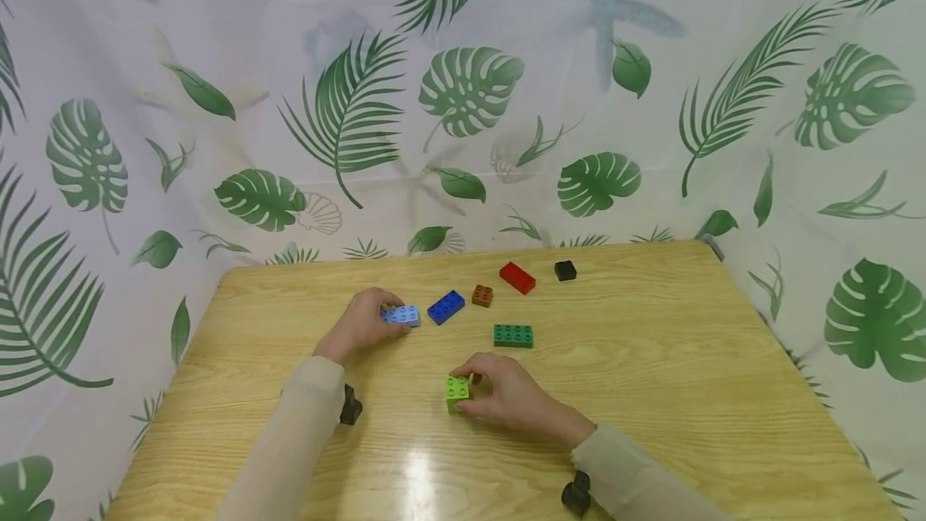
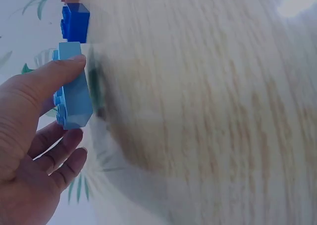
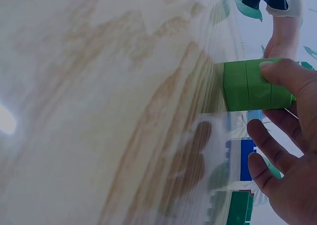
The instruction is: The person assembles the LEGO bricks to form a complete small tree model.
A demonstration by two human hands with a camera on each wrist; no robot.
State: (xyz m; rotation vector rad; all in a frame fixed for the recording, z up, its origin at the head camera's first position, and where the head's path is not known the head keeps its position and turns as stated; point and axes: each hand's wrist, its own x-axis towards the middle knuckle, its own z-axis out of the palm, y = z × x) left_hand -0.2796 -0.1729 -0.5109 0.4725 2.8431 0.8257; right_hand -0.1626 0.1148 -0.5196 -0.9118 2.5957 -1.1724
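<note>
Wood-grain worktop [image 1: 651,360]: left fingers [image 1: 379,297] pinch a light-blue brick [image 1: 402,314] nearer the left edge, right fingers [image 1: 483,361] a lime-green block [image 1: 456,389] about midway between side edges. Both seem light, stiff; hold opposite sides.

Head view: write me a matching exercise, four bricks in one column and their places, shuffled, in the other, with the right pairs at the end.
Things
1. Light blue brick
2. Lime green block
3. Black brick
4. Brown brick

Places
A. Farthest to the right of all the bricks
B. In the grip of the right hand
C. Between the dark blue brick and the red brick
D. In the grip of the left hand

Right pairs: 1-D, 2-B, 3-A, 4-C
</note>
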